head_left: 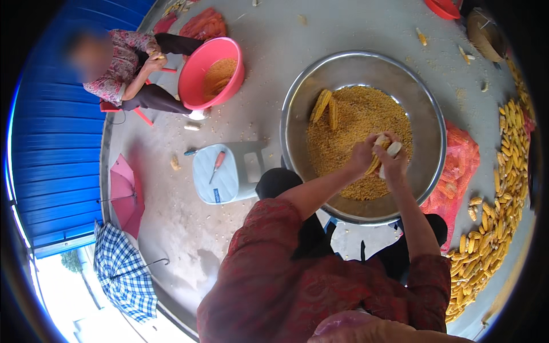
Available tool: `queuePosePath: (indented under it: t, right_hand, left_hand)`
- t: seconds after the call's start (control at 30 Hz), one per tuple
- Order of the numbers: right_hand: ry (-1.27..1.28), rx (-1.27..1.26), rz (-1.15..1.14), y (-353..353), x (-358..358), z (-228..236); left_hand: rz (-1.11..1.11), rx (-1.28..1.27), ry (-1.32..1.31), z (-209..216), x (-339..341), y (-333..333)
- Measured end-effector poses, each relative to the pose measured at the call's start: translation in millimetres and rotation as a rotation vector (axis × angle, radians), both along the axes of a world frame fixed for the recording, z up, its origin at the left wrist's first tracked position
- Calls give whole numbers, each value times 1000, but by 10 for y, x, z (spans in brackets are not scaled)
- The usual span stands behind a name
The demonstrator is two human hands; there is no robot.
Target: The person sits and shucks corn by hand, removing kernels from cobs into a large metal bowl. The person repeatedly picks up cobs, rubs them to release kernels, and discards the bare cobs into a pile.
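Note:
Both my hands are closed over a wide steel basin holding loose yellow corn kernels. My left hand grips a partly stripped ear of corn, its yellow rows showing between the hands. Wrapped round a pale bare corn cob, my right hand presses against that ear. Another whitish end shows between the hands at the top; whether it belongs to the same ear I cannot tell. Two more ears of corn lie on the kernels at the basin's far left.
A pale blue stool with a red-handled screwdriver stands to the left. Beyond it, a seated person works by a pink basin. Red mesh sacks and a heap of corn ears lie right. Umbrellas rest left.

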State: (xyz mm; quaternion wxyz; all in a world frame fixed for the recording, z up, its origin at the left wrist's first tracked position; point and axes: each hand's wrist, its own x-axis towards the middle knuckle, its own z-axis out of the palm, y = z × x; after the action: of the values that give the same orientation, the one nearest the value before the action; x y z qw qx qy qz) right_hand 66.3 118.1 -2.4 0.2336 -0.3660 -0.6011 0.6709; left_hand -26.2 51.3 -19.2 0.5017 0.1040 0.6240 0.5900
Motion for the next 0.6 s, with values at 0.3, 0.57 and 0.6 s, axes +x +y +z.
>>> queuePosePath:
  t: [0.3, 0.57, 0.6]
  right_hand:
    - [213, -380, -163, 386, -14, 259]
    - [225, -437, -71, 465, 75, 324]
    - [195, -427, -73, 527, 75, 318]
  left_hand:
    - [-203, 180, -242, 247, -37, 45]
    - [-404, 150, 500, 48, 30, -3]
    - [-486, 32, 480, 201, -19, 18]
